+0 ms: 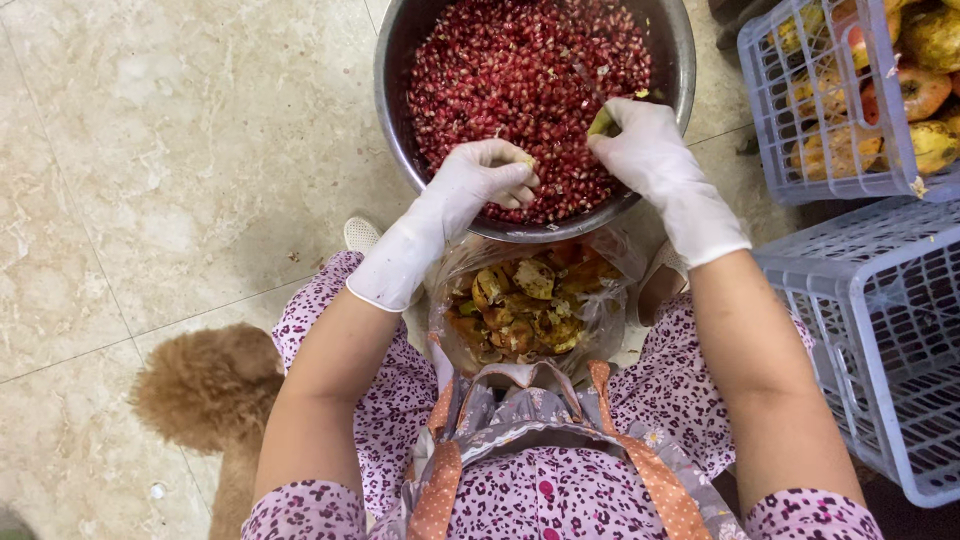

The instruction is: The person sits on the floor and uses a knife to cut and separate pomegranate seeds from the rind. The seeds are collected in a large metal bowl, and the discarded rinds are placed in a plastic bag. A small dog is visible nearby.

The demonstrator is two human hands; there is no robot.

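A seated person's gloved left hand (487,178) and right hand (645,140) each pinch a bit of pomegranate rind over a steel bowl (392,70) heaped with red seeds (520,70), so seeding looks to be the step in hand; next, the emptied rind would likely need dropping into the clear bag (600,300) of peels between the knees. Pale plastic crates (850,150), one holding whole fruit (925,90), stand at right; no labels show.

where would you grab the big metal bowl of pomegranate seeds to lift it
Grip the metal bowl by its rolled rim at opposite sides, fingers under the lip from outside. It looks full and heavy, both gloved hands work over its near edge, and the basket crowds its right.
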